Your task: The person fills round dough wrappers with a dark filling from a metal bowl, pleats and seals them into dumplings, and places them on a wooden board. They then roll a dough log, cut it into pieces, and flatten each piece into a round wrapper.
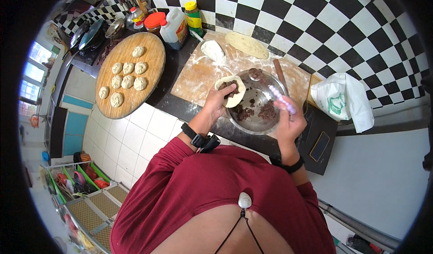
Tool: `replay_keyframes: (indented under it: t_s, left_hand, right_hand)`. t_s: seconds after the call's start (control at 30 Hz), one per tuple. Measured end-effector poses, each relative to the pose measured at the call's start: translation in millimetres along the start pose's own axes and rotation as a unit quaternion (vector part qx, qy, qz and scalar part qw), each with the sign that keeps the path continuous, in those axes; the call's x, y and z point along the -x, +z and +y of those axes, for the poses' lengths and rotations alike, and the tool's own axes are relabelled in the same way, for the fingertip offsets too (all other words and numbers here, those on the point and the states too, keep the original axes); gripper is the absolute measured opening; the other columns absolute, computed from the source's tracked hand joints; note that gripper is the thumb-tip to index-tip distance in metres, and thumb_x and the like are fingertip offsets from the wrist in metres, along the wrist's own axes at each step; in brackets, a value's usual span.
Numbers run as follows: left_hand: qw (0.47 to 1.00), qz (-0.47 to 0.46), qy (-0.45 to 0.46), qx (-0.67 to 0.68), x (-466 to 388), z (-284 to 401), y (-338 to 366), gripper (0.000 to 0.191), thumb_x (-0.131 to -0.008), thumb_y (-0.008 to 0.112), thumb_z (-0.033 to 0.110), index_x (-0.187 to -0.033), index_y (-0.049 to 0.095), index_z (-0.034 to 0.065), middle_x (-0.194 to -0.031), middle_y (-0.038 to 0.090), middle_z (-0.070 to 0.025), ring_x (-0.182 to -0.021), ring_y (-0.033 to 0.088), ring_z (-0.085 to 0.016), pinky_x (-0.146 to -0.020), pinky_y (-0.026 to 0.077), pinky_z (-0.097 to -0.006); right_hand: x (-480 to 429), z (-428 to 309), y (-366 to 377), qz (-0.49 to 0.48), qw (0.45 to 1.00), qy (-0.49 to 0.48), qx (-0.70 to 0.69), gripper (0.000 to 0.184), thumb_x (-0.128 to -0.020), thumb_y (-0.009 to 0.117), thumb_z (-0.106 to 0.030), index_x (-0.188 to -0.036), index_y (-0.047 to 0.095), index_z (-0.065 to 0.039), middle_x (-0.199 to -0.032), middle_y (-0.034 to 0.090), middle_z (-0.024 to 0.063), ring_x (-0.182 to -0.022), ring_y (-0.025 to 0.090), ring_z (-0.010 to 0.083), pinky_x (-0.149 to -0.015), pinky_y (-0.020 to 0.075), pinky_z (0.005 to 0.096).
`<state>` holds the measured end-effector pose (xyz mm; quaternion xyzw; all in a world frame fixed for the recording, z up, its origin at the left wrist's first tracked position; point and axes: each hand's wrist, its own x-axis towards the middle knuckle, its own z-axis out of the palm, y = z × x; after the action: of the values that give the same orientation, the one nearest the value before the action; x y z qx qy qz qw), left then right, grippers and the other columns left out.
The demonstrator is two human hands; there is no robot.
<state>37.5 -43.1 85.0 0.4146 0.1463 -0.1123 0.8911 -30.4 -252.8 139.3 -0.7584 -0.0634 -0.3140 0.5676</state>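
My left hand [214,102] cups a round dough wrapper [233,101], its thumb pressed on the dark minced filling [227,86] in the middle. At the right side of a steel mixing bowl [236,125], my right hand [291,123] grips a utensil with a ridged lilac handle [282,99]; its working end is hard to make out. Clumps of dark filling [267,111] lie in the bowl, whose left rim is close to the wrapper. A brown rolling pin [279,72] lies just behind the bowl, partly hidden by it.
Under the bowl is a floured wooden board [189,81], with a dough slab [247,45] and a flour scoop [212,50]. Several pleated buns [128,68] sit on a round wooden board [149,98]. Bottles [174,27] stand behind; a white bag [338,98] and phone [319,146] lie right.
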Motion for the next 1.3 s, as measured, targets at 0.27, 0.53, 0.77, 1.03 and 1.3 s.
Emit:
replay_keyframes:
  t_s: [0.27, 0.53, 0.77, 1.03, 1.3]
  left_hand:
    - [0.994, -0.057, -0.076, 0.048, -2.8, 8.6, -21.7, 0.033, -0.096, 0.066, 0.025, -0.121, 0.061, 0.0039, -0.115, 0.068, -0.0112, -0.103, 0.068, -0.023, -0.090, 0.059, -0.0385]
    - [0.997, -0.002, -0.061, 0.053, -3.9, 6.4, -45.2, 0.034, -0.097, 0.064, 0.018, -0.125, 0.057, 0.0009, -0.120, 0.066, -0.0140, -0.107, 0.067, -0.025, -0.092, 0.058, -0.0392]
    - [0.993, 0.012, -0.062, 0.101, 2.6, 12.1, -52.7, 0.035, -0.098, 0.063, 0.026, -0.123, 0.055, 0.0019, -0.119, 0.065, -0.0138, -0.106, 0.067, -0.026, -0.090, 0.059, -0.0422]
    - [0.988, 0.022, -0.063, 0.141, 11.9, 22.8, -59.4, 0.043, -0.100, 0.059, 0.032, -0.126, 0.053, -0.0009, -0.125, 0.061, -0.0169, -0.110, 0.064, -0.027, -0.095, 0.057, -0.0414]
    - [0.988, 0.030, -0.075, 0.128, 5.0, 15.9, -65.0, 0.038, -0.100, 0.059, 0.024, -0.128, 0.052, -0.0011, -0.124, 0.062, -0.0171, -0.112, 0.064, -0.029, -0.097, 0.056, -0.0420]
  right_hand:
    - [21.7, 55.0, -25.5, -0.071, 0.978, 0.193, 0.043, 0.015, -0.096, 0.063, -0.006, -0.108, 0.067, 0.001, -0.096, 0.073, 0.0110, -0.082, 0.070, 0.0147, -0.074, 0.0536, 0.0265]
    - [50.7, 84.9, -11.9, -0.207, 0.955, 0.114, 0.179, 0.020, -0.092, 0.065, -0.013, -0.110, 0.066, -0.005, -0.098, 0.071, 0.0191, -0.089, 0.070, 0.0352, -0.074, 0.0542, 0.0389]
    - [49.4, 94.9, 21.7, -0.224, 0.961, 0.072, 0.149, 0.020, -0.091, 0.066, -0.012, -0.111, 0.066, -0.006, -0.100, 0.070, 0.0190, -0.090, 0.069, 0.0365, -0.074, 0.0545, 0.0401]
    - [60.7, 114.3, 24.7, -0.224, 0.954, 0.198, 0.039, 0.018, -0.092, 0.063, -0.006, -0.110, 0.066, -0.005, -0.091, 0.073, 0.0142, -0.079, 0.073, 0.0229, -0.069, 0.0555, 0.0340]
    - [51.4, 140.9, 7.3, -0.133, 0.870, 0.454, -0.139, 0.025, -0.101, 0.058, -0.019, -0.115, 0.064, -0.001, -0.093, 0.071, 0.0107, -0.079, 0.069, 0.0159, -0.069, 0.0554, 0.0264]
